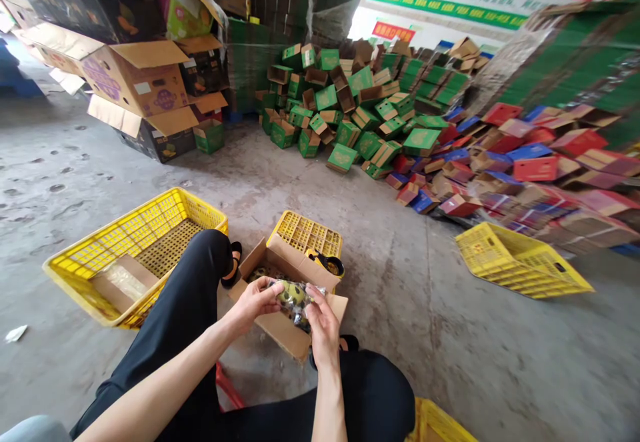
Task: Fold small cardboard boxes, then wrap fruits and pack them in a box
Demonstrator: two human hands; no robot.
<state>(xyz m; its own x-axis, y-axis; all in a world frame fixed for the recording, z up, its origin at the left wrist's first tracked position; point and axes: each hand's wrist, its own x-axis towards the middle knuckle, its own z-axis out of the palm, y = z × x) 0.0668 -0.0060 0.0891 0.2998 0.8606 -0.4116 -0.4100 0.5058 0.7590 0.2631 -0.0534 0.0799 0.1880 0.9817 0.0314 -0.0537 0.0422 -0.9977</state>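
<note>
Between both hands is a clear plastic bag (294, 295) with yellow-green, dark-spotted contents, which look like fruit. My left hand (257, 302) pinches its left end, and my right hand (320, 315) grips the right end. Below the bag stands an open cardboard box (285, 332) with its flaps folded out. More dark-spotted pieces show inside the box, partly hidden by my hands and the bag. Behind the box sits an upturned yellow crate (310, 232), with a yellow-and-black tape dispenser (327, 262) on its near edge.
A large yellow crate (135, 229) at left holds a flat cardboard piece (123, 282). Another yellow crate (520, 259) lies at right. Green boxes (345, 132) and red and blue boxes (535, 169) are heaped behind. Large cartons (135, 89) stand stacked at back left.
</note>
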